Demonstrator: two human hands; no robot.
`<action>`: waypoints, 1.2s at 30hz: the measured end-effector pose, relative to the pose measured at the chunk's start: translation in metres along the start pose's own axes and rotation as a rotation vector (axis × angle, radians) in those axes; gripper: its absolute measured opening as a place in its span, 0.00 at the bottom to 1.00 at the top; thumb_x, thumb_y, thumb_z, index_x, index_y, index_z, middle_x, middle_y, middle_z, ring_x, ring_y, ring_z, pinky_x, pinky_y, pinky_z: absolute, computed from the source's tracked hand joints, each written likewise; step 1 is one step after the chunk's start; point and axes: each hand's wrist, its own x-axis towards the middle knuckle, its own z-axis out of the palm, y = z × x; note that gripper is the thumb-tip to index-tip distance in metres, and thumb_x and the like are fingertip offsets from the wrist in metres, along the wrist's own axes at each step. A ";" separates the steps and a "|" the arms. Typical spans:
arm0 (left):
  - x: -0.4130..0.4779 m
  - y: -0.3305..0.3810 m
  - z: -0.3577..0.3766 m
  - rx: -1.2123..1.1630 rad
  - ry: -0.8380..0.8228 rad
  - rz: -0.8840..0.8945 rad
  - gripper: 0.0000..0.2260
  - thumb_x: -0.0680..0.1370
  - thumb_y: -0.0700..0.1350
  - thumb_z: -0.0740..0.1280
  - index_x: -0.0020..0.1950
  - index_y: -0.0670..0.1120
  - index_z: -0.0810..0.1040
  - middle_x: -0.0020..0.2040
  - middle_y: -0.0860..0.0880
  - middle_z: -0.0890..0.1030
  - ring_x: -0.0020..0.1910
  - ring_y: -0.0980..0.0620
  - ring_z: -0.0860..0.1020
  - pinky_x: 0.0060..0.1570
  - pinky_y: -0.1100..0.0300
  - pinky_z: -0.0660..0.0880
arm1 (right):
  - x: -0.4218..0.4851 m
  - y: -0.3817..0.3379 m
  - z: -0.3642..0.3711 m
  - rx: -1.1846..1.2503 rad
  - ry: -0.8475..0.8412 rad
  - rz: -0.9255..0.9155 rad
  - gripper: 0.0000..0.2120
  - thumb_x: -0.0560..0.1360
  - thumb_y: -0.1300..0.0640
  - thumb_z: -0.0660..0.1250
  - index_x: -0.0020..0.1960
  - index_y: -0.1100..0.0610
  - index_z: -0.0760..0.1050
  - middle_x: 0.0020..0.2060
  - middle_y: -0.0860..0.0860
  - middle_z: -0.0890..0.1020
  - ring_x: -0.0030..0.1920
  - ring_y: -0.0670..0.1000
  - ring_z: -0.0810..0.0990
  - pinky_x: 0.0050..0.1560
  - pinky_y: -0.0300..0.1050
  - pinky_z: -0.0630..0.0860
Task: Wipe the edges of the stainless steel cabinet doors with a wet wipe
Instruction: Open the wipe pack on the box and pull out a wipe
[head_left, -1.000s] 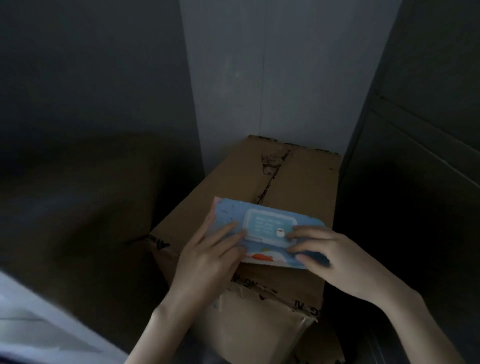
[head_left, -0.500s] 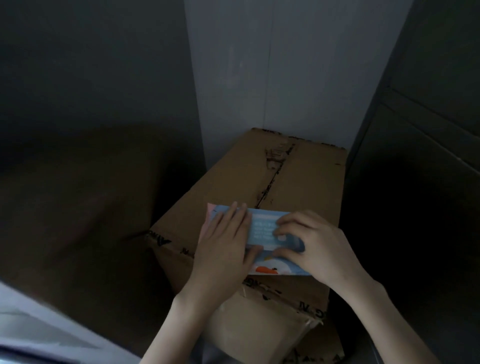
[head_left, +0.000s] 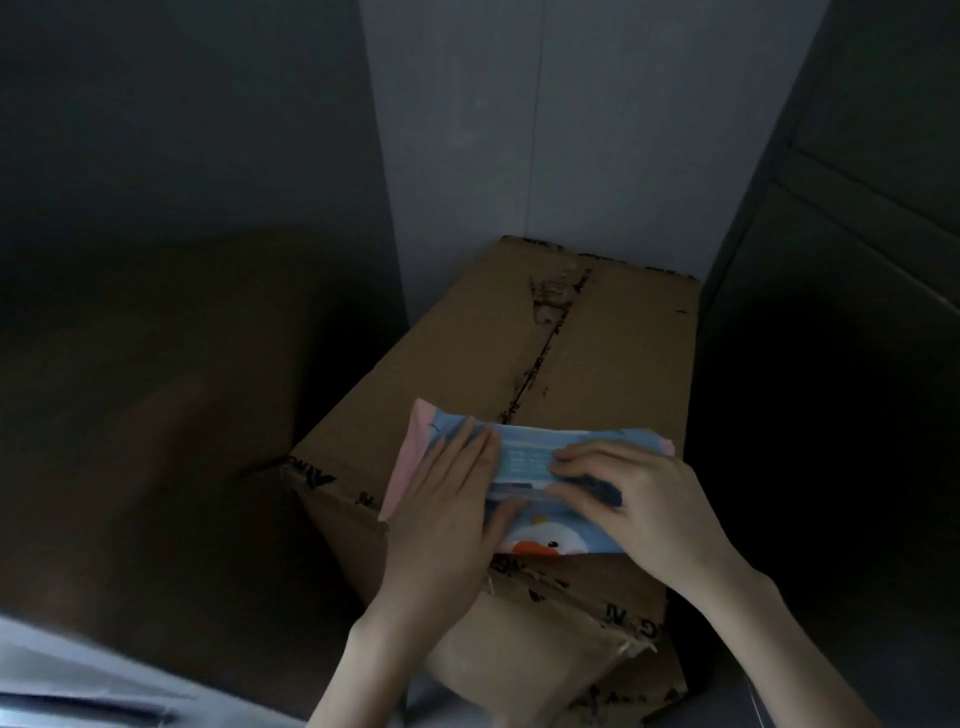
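A blue wet-wipe pack (head_left: 524, 462) with pink ends and a cartoon duck lies on a closed cardboard box (head_left: 613, 353). My left hand (head_left: 447, 514) lies flat on the pack's left half, fingers together, pressing it down. At the lid flap in the pack's middle, the fingertips of my right hand (head_left: 639, 504) curl and pinch. Whether a wipe is out I cannot tell. A dark cabinet door (head_left: 841, 260) with horizontal seams stands at the right.
A pale wall panel (head_left: 545, 130) rises behind the box. Dark floor and a shadowed grey wall fill the left. A light grey metal edge (head_left: 78, 680) crosses the bottom left corner. The box's near side is torn and crumpled.
Both hands have closed in on the pack: the left slid onto its left half, the right moved to the lid flap at the middle. The pack has tipped slightly.
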 end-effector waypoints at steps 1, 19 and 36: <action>0.000 -0.003 0.003 -0.035 0.021 -0.005 0.29 0.79 0.62 0.54 0.76 0.55 0.50 0.75 0.61 0.51 0.73 0.66 0.45 0.67 0.76 0.33 | 0.003 0.001 -0.001 -0.006 -0.008 0.004 0.16 0.75 0.38 0.61 0.45 0.48 0.82 0.43 0.39 0.83 0.45 0.38 0.79 0.43 0.24 0.68; 0.012 0.000 -0.019 0.078 -0.055 0.190 0.27 0.78 0.51 0.66 0.75 0.49 0.62 0.78 0.52 0.54 0.77 0.61 0.46 0.75 0.65 0.46 | 0.029 0.025 -0.006 0.066 0.214 -0.024 0.09 0.68 0.66 0.73 0.46 0.57 0.78 0.45 0.50 0.75 0.46 0.48 0.76 0.46 0.39 0.73; 0.022 -0.016 -0.011 0.252 -0.069 0.155 0.26 0.79 0.63 0.42 0.76 0.56 0.44 0.76 0.61 0.44 0.76 0.62 0.34 0.72 0.54 0.27 | 0.037 0.020 0.001 -0.087 -0.393 -0.213 0.18 0.80 0.51 0.60 0.68 0.40 0.68 0.59 0.45 0.67 0.57 0.44 0.63 0.56 0.39 0.66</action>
